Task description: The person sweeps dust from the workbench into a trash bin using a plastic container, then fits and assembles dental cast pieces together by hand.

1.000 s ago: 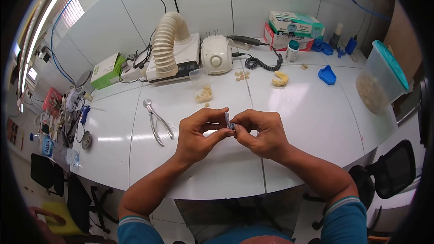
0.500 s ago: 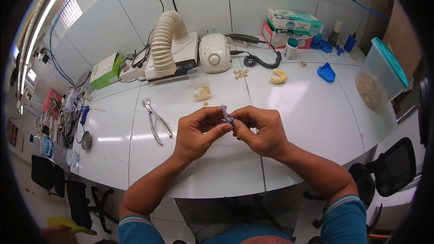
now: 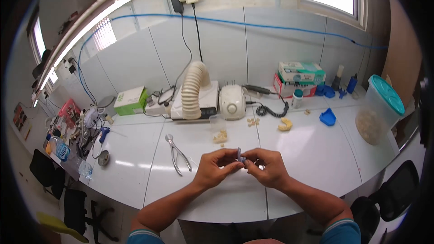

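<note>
A small bluish-grey piece [image 3: 239,155] is pinched between the left hand [image 3: 217,168] and the right hand [image 3: 267,167], which are held close together above the white table [image 3: 217,205]. Its exact shape cannot be made out, as it is partly covered by the grip. Metal pliers [image 3: 173,153], handles spread, are laid beyond the left hand, to its left. Yellowish bits [image 3: 220,136] are held in a clear container [image 3: 217,122] beyond both hands.
</note>
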The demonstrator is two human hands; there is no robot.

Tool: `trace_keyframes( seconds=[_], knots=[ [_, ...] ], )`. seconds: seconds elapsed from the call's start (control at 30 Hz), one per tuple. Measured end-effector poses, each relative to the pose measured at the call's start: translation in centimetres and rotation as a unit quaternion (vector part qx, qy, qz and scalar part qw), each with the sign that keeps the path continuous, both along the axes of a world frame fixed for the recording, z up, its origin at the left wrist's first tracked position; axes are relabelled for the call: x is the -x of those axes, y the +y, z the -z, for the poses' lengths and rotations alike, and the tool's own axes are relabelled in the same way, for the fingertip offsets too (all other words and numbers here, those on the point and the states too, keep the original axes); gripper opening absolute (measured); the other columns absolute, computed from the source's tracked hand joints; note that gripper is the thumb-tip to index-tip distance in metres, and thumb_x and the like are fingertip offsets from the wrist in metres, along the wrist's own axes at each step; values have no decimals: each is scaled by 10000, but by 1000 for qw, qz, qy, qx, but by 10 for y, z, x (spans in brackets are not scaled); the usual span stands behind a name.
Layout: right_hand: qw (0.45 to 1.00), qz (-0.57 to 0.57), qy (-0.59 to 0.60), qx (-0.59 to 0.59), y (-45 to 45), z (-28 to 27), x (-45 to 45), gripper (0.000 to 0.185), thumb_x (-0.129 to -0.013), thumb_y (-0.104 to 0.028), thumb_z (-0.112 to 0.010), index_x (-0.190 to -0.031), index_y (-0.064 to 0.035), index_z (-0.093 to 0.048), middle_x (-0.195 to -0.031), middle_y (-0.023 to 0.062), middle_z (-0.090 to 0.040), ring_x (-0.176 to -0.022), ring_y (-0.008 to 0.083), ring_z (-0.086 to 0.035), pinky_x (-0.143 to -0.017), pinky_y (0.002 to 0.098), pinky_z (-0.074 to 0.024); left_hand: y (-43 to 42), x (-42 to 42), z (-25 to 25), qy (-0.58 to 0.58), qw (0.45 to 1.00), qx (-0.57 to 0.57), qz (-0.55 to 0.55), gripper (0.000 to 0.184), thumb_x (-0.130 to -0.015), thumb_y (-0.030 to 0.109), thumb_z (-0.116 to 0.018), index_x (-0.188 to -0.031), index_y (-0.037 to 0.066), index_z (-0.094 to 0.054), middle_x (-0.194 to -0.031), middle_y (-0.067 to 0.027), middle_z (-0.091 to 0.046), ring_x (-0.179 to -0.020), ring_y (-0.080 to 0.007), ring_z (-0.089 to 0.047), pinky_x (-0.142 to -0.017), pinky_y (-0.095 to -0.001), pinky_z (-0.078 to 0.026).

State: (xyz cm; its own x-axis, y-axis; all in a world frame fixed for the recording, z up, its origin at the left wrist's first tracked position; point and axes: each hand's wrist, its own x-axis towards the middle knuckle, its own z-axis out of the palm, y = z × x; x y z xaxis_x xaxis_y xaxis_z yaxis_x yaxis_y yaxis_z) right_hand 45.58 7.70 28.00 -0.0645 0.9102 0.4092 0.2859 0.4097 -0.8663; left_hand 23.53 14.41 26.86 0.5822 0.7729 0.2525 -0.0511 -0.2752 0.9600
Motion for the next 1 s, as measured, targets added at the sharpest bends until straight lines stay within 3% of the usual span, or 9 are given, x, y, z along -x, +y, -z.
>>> trace_keyframes(
  seconds=[0.33, 0.5, 0.7, 0.8, 0.9, 1.0],
  knots=[
    [1000, -8, -2, 1, 5, 21, -3, 191, -1005, -126, -762, -1100, 39, -773, -869, 108, -803, -758, 128, -766, -701, 282, -616, 5, 1, 14, 23, 999, 50, 1, 389, -990, 111, -834, -1335, -22, -712, -1205, -99, -800, -1142, -151, -747, -1043, -306, -585],
    [999, -26, 18, 41, 8, 29, -7, 226, -970, -174, -794, -1078, 23, -772, -854, 92, -798, -775, 120, -762, -754, 290, -618, 11, 2, 21, 25, 998, 55, 19, 369, -990, 116, -835, -1320, -7, -727, -1204, -84, -803, -1106, -137, -748, -1010, -295, -591],
    [999, -18, -36, 33, 5, 22, -8, 240, -936, -182, -805, -1070, 15, -777, -845, 91, -794, -782, 111, -747, -734, 292, -608, 12, 2, 27, 53, 995, 76, 24, 365, -1001, 121, -825, -1326, -8, -722, -1201, -83, -801, -1094, -130, -745, -993, -295, -598],
    [999, -12, 6, 37, 8, 28, -6, 242, -960, -178, -803, -1093, 23, -781, -847, 93, -796, -786, 111, -750, -728, 291, -607, 10, 1, 22, 39, 997, 58, 22, 404, -1006, 144, -826, -1358, -7, -700, -1221, -87, -790, -1121, -143, -741, -1010, -305, -593],
    [998, -15, 59, 15, 3, 18, 1, 236, -1006, -152, -791, -1143, 39, -782, -920, 103, -813, -832, 128, -774, -760, 296, -617, 2, 2, 5, 18, 999, 35, 2, 479, -1009, 188, -830, -1413, -4, -656, -1265, -99, -766, -1192, -157, -720, -1036, -325, -583],
    [998, 15, -8, -66, -2, 3, 2, 198, -972, -61, -785, -1152, 23, -786, -1011, 138, -820, -946, 186, -797, -879, 324, -622, -3, 0, -2, -48, 997, 52, 4, 462, -1008, 106, -805, -1400, -19, -594, -1285, -93, -693, -1180, -196, -733, -999, -319, -603]
  ],
)
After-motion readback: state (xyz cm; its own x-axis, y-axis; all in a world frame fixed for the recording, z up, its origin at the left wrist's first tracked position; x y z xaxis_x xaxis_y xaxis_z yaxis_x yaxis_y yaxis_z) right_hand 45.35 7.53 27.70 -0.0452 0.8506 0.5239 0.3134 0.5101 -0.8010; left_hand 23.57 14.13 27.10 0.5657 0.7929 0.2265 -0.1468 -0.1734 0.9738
